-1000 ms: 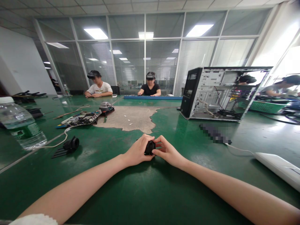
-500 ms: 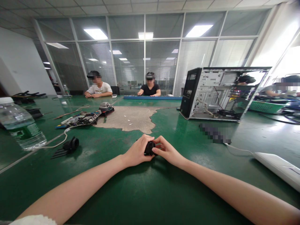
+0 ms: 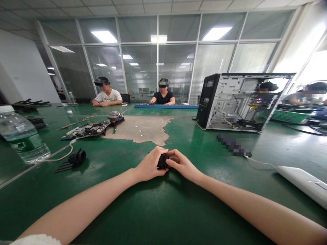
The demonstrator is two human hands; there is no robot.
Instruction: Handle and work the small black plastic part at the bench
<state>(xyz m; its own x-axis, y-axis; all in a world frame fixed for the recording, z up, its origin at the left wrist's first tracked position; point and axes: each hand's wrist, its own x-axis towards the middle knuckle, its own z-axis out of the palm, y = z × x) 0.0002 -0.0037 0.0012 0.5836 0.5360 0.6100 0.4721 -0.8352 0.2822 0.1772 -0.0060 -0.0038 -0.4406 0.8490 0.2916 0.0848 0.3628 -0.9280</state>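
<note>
A small black plastic part (image 3: pixel 161 162) sits between my two hands, low over the green table (image 3: pixel 153 211). My left hand (image 3: pixel 150 165) wraps round it from the left, thumb below and fingers over the top. From the right, the thumb and fingers of my right hand (image 3: pixel 182 165) pinch its edge. Much of the part is covered by my fingers, so its exact kind does not show. Off to the left lies another black piece (image 3: pixel 76 156) with a round end and flat prongs.
A water bottle (image 3: pixel 25 139) stands at far left, near a circuit board (image 3: pixel 88 130) and a cable. An opened computer case (image 3: pixel 237 102) stands at back right. A blurred dark device (image 3: pixel 233 145) is wired to a white power bank (image 3: pixel 301 180). People sit across the table.
Almost nothing differs. My right thumb and fingers have shifted very slightly on the black part, and my left hand stays in place.
</note>
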